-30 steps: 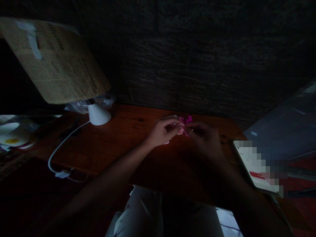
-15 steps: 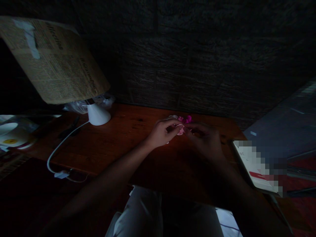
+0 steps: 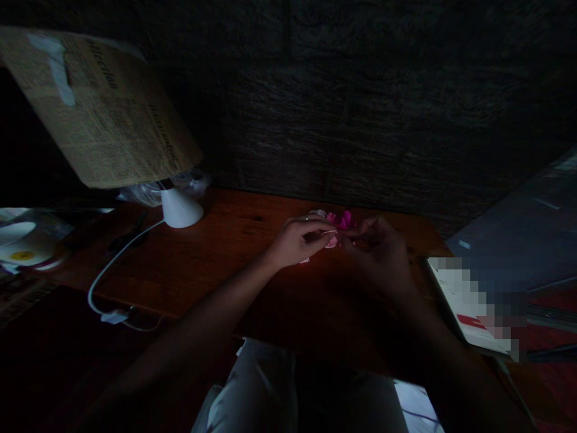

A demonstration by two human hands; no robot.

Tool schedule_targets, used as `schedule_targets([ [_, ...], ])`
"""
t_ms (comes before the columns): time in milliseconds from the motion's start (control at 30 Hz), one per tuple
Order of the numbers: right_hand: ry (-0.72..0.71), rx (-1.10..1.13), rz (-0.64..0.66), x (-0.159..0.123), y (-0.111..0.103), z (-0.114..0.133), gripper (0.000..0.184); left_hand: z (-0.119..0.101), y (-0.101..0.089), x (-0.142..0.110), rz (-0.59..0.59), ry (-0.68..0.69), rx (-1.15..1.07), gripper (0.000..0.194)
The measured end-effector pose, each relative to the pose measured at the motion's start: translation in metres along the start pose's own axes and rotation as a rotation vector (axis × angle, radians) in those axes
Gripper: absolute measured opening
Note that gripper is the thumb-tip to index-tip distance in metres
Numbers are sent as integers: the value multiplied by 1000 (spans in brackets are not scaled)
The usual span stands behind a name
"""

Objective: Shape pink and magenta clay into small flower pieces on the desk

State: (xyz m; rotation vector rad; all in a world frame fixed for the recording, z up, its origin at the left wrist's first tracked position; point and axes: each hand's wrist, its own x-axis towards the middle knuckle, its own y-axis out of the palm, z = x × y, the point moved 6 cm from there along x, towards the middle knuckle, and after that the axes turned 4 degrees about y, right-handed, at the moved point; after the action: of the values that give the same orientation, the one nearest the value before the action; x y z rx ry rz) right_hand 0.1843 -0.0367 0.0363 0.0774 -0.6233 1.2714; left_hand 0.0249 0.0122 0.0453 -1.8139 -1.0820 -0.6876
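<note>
Above the wooden table, my left hand (image 3: pixel 300 240) pinches a thin, pale pink petal-like piece (image 3: pixel 330 231) between thumb and fingers; its edge shows as a light line. My right hand (image 3: pixel 378 249) is closed too, thumb and index fingertip meeting at the right end of that piece. Just behind the fingers lie bright magenta petal-like pieces (image 3: pixel 346 219), partly hidden. Another pink piece (image 3: pixel 332 242) shows below the fingertips, and a small pink scrap (image 3: pixel 305 260) peeks out under my left hand. Dim light blurs the detail.
A lamp with a newsprint shade (image 3: pixel 112 114) and white base (image 3: pixel 180 208) stands at the left, its white cable (image 3: pixel 101 279) running over the table's front edge. A white cup (image 3: pixel 20 243) is at far left. A pale box-like object (image 3: pixel 469 313), partly pixelated, lies at the right.
My right fingers have lifted and spread slightly to the right. The pale pink piece has turned from a rounded face to a thin edge. My left hand stays nearly in place.
</note>
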Motion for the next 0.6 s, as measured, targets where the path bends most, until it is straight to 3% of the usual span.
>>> schedule_targets([
  [167, 74, 142, 76, 2, 4, 0, 24, 1, -4, 1, 3, 5, 22, 11],
  [600, 147, 355, 54, 4, 6, -6, 29, -7, -3, 2, 38, 42, 87, 11],
])
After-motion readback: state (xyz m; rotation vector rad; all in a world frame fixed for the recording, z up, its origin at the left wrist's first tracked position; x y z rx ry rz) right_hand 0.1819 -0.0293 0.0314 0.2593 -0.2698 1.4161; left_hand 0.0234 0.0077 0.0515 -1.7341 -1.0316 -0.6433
